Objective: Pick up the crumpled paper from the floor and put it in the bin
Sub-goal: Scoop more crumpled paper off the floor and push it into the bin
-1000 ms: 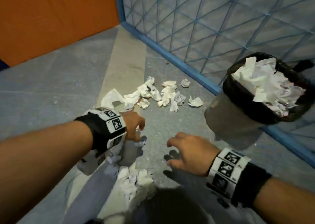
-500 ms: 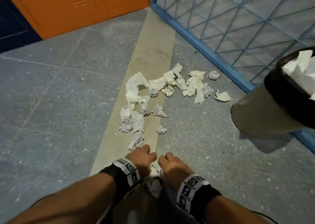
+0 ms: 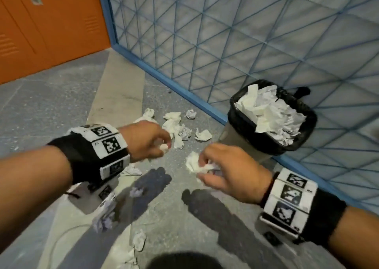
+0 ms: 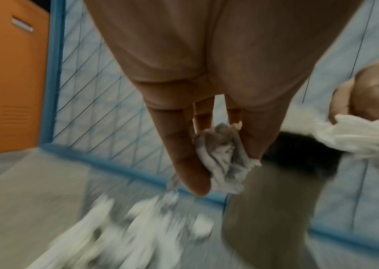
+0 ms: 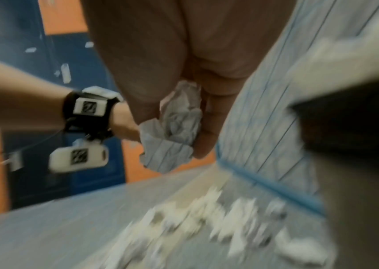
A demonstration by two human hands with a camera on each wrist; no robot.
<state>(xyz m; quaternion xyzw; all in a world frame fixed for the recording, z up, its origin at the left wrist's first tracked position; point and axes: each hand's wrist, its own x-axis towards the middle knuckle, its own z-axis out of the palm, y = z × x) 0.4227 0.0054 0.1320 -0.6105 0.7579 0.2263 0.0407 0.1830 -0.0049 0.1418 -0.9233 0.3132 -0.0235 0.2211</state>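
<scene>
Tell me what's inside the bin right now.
The bin, lined with a black bag, is heaped to the rim with crumpled white paper. Anything beneath that top layer is covered.

bin [image 3: 242,125] mouth: heaped paper [image 3: 272,115] | behind: mesh wall [image 3: 225,33] | front approach: open

Nothing readable here that I can make out. The white bands on my left wrist [image 3: 106,143] and right wrist [image 3: 287,201] only carry black-and-white square code patterns, no letters or numbers. The crumpled paper [image 3: 193,164] in my fingers is too blurry to show any print.
</scene>
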